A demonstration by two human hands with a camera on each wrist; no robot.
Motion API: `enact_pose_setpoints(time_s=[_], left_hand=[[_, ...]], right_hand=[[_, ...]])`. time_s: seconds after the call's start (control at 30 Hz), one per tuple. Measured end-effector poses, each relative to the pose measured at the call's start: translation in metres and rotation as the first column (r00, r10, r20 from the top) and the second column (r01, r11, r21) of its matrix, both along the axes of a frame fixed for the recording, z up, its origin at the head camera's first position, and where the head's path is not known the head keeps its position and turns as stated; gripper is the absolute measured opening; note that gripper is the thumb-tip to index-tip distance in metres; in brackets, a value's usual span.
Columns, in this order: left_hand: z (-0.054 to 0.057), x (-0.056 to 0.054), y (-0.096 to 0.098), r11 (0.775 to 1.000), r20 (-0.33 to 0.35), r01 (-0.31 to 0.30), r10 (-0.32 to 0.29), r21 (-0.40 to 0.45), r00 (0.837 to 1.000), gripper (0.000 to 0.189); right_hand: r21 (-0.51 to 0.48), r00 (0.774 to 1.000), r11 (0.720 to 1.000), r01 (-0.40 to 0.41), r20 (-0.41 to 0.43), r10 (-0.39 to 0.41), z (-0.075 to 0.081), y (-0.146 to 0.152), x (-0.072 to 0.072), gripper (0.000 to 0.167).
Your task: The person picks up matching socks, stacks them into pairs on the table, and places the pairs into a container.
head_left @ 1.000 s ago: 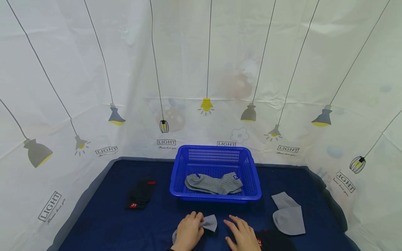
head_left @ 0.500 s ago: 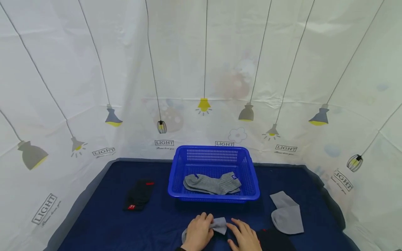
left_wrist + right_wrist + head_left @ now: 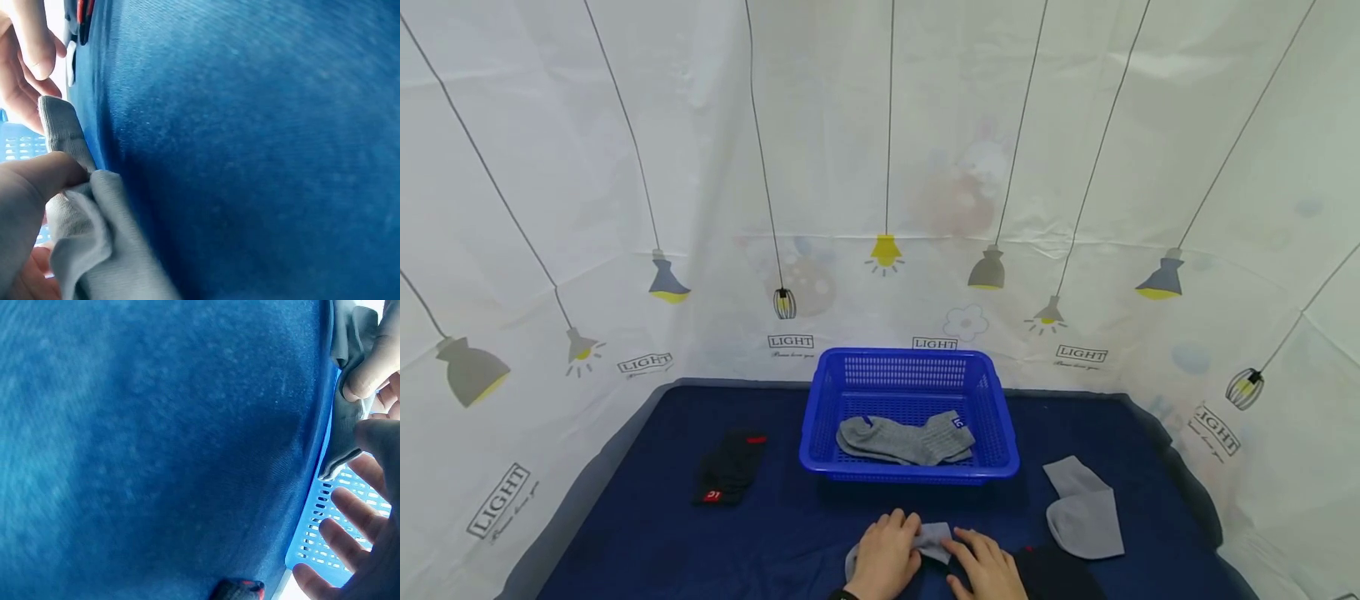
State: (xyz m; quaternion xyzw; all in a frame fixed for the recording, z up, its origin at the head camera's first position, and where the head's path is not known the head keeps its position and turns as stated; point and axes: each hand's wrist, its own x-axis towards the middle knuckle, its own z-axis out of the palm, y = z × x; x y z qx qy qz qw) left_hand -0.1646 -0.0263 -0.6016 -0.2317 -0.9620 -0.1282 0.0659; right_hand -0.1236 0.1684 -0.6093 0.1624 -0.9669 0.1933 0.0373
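Note:
My left hand pinches a light grey sock between thumb and fingers, in front of the basket. In the left wrist view the sock hangs in folds below the thumb, its narrower end pointing past the thumb toward the other hand. My right hand is beside that end, fingertips right at its edge. Spread fingers and a thumb apart from them show in the right wrist view. A black sock with a red mark lies just right of the right hand, partly hidden by it.
A blue plastic basket stands at the back middle, holding grey socks with a blue label. Black socks with red marks lie on the dark blue cloth at left. A folded light grey sock lies at right.
My left hand has moved right with the grey sock, bringing its end up to the right hand's fingertips. The right hand has shifted only slightly. The view has turned a little.

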Motion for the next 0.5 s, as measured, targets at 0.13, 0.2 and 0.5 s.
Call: enact_pose_setpoints(time_s=[0.13, 0.2, 0.5], left_hand=[[-0.0022, 0.0007, 0.0004, 1.000, -0.021, -0.007, 0.006, -0.025, 1.000, 0.024], [-0.0025, 0.0012, 0.0006, 0.999, -0.025, -0.011, 0.010, -0.039, 1.000, 0.025], [-0.0009, 0.0009, -0.0012, 0.996, 0.058, -0.010, 0.015, -0.089, 0.998, 0.039]], right_hand=[[-0.001, 1.000, 1.000, 0.008, 0.003, -0.008, -0.0017, -0.0018, 0.0006, 0.040], [0.004, 1.000, 1.000, 0.014, 0.006, -0.014, -0.0018, -0.0023, 0.0004, 0.039], [0.022, 1.000, 1.000, 0.004, 0.018, -0.004, 0.0001, -0.0033, -0.0010, 0.039]])
